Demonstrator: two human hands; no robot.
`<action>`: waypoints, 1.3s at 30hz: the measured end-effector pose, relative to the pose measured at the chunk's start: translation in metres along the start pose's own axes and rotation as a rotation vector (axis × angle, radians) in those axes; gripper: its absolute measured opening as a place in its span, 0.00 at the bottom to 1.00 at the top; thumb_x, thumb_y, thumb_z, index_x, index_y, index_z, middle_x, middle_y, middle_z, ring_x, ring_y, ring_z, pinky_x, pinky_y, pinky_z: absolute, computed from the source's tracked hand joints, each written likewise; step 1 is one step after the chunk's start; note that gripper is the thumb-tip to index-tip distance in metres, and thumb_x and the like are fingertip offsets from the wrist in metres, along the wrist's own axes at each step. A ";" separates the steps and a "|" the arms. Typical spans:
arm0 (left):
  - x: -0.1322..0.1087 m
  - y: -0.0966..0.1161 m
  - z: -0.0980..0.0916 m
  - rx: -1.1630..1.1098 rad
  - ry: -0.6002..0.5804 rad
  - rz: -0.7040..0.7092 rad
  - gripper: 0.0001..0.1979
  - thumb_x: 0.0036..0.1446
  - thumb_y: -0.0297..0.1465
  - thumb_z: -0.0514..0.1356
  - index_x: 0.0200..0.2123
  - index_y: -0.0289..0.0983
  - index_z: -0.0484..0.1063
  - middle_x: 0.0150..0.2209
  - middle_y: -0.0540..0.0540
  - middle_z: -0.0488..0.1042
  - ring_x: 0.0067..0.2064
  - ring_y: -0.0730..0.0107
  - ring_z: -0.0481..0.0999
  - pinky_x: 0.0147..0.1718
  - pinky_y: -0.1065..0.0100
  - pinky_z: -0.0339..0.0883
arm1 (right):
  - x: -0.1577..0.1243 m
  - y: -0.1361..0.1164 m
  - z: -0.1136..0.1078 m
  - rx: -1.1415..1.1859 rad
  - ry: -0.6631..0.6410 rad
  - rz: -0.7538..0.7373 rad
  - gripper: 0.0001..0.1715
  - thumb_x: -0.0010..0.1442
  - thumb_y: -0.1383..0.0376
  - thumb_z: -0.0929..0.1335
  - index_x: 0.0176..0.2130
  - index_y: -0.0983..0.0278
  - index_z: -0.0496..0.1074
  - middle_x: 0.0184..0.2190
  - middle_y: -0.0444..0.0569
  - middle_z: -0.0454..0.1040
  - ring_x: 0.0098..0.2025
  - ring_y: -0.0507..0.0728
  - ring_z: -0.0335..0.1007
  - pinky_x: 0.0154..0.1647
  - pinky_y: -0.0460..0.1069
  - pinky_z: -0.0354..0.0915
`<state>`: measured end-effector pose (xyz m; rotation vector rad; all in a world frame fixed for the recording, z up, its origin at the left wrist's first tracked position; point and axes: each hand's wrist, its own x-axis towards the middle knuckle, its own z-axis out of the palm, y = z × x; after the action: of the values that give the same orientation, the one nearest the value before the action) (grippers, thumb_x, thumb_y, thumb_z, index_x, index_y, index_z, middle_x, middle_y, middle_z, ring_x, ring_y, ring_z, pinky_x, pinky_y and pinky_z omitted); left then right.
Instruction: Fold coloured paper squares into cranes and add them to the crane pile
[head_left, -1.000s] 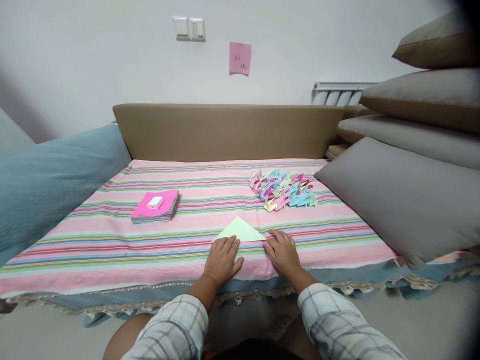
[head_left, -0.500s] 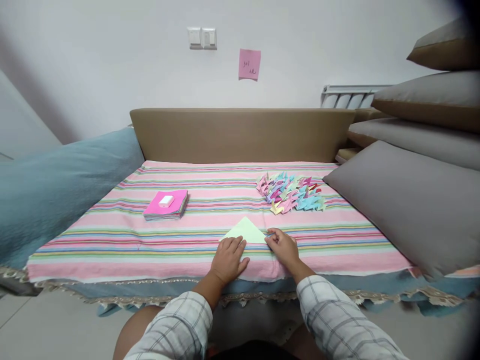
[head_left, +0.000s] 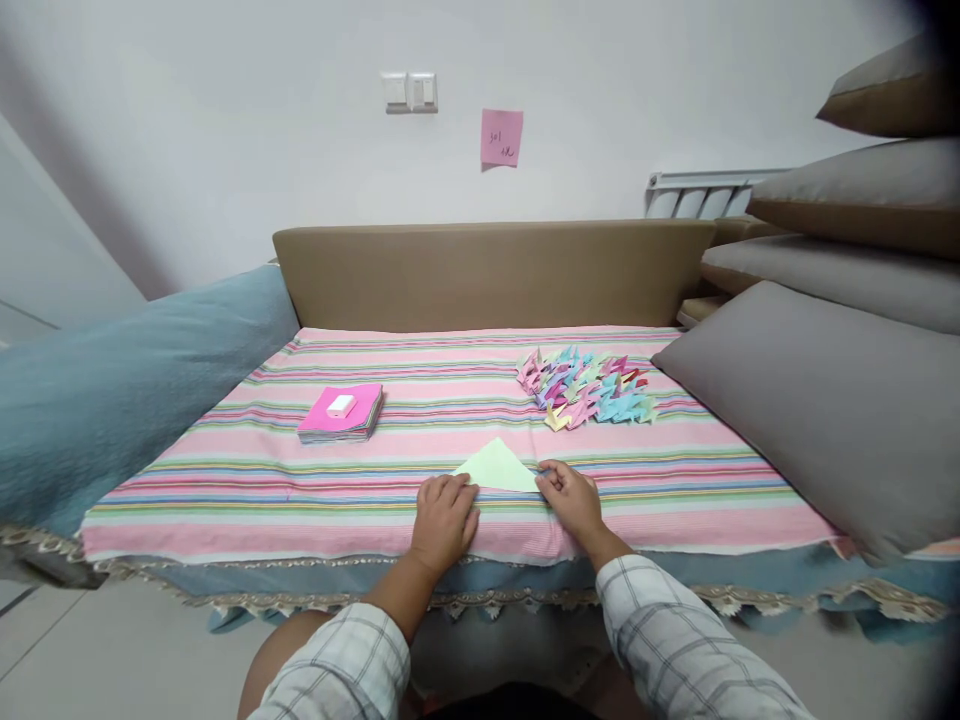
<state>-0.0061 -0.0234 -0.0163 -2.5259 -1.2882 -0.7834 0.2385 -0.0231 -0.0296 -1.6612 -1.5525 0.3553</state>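
Note:
A light green sheet of origami paper point(head_left: 497, 467), folded into a triangle, lies on the striped cloth with its peak pointing away from me. My left hand point(head_left: 442, 520) rests at the triangle's left corner, palm down, with fingers stretched out over that tip. At the opposite corner, my right hand point(head_left: 571, 500) pinches the tip between thumb and index finger. Behind the paper, to the right, sits a heap of folded paper cranes point(head_left: 589, 390) in several colours. A stack of square coloured paper point(head_left: 352, 405) stands to the left, with a small white block point(head_left: 340, 406) on top.
The striped cloth point(head_left: 420, 450) covers the sofa seat, its front edge close to my knees. A brown backrest point(head_left: 487, 280) closes off the rear. Grey cushions point(head_left: 840, 400) pile up at the right, and a blue-covered armrest point(head_left: 150, 370) bounds the left.
My left hand has slid left along the fold from the middle of the bottom edge to the left corner. The right hand stays at its corner. The camera view has shifted slightly.

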 end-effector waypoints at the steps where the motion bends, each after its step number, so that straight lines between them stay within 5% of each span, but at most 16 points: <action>1: 0.005 0.004 0.001 -0.024 -0.020 0.032 0.12 0.56 0.32 0.54 0.45 0.41 0.70 0.48 0.44 0.71 0.49 0.59 0.67 0.49 0.54 0.58 | 0.000 0.001 0.000 0.028 0.000 0.000 0.18 0.53 0.54 0.63 0.40 0.60 0.72 0.22 0.41 0.73 0.28 0.54 0.69 0.35 0.49 0.62; 5: 0.023 0.016 0.011 -0.106 -0.099 0.059 0.14 0.54 0.35 0.58 0.44 0.40 0.70 0.44 0.45 0.73 0.45 0.61 0.68 0.44 0.59 0.62 | -0.002 0.005 0.002 0.156 -0.002 0.011 0.20 0.52 0.54 0.64 0.39 0.62 0.73 0.20 0.41 0.73 0.25 0.53 0.68 0.31 0.48 0.63; 15: 0.030 0.022 0.018 -0.120 -0.079 -0.053 0.16 0.50 0.42 0.61 0.39 0.40 0.70 0.39 0.44 0.72 0.43 0.58 0.68 0.43 0.58 0.60 | -0.004 0.001 0.001 0.595 -0.175 0.131 0.22 0.48 0.53 0.69 0.38 0.66 0.72 0.21 0.43 0.72 0.25 0.53 0.67 0.30 0.49 0.64; 20: 0.035 0.023 0.019 -0.079 -0.039 -0.132 0.07 0.54 0.35 0.57 0.31 0.39 0.71 0.32 0.45 0.71 0.38 0.61 0.68 0.38 0.60 0.59 | -0.005 -0.005 0.002 0.735 -0.179 0.120 0.20 0.53 0.53 0.66 0.40 0.64 0.70 0.25 0.47 0.74 0.30 0.55 0.70 0.36 0.51 0.66; 25: 0.030 -0.006 0.011 -0.175 -0.018 0.032 0.05 0.55 0.31 0.57 0.31 0.41 0.74 0.35 0.47 0.74 0.41 0.63 0.69 0.44 0.58 0.59 | -0.002 -0.003 -0.001 0.389 -0.101 -0.114 0.19 0.52 0.59 0.65 0.43 0.63 0.70 0.38 0.52 0.72 0.41 0.58 0.68 0.45 0.54 0.64; 30: 0.023 -0.035 0.008 -0.311 -0.089 0.125 0.08 0.54 0.28 0.57 0.34 0.43 0.75 0.35 0.47 0.76 0.39 0.68 0.72 0.40 0.64 0.64 | 0.005 -0.015 0.007 0.004 -0.229 -0.412 0.19 0.47 0.64 0.69 0.42 0.59 0.73 0.48 0.52 0.67 0.53 0.61 0.59 0.53 0.56 0.57; 35: 0.022 -0.034 0.011 -0.350 -0.051 0.041 0.07 0.53 0.35 0.59 0.31 0.41 0.75 0.33 0.46 0.76 0.38 0.66 0.73 0.39 0.63 0.65 | 0.011 -0.021 0.018 -0.036 -0.238 -0.382 0.07 0.52 0.60 0.69 0.33 0.57 0.76 0.47 0.49 0.68 0.51 0.59 0.61 0.51 0.55 0.59; 39: 0.026 -0.025 0.009 -0.294 -0.043 -0.063 0.14 0.55 0.40 0.56 0.22 0.39 0.71 0.26 0.48 0.74 0.33 0.67 0.71 0.36 0.64 0.61 | 0.013 -0.020 0.024 -0.025 -0.206 -0.305 0.10 0.55 0.58 0.67 0.28 0.58 0.75 0.46 0.49 0.69 0.50 0.58 0.62 0.50 0.54 0.60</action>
<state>-0.0102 0.0130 -0.0117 -2.7515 -1.3609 -1.0038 0.2111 -0.0045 -0.0264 -1.4113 -1.9389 0.3533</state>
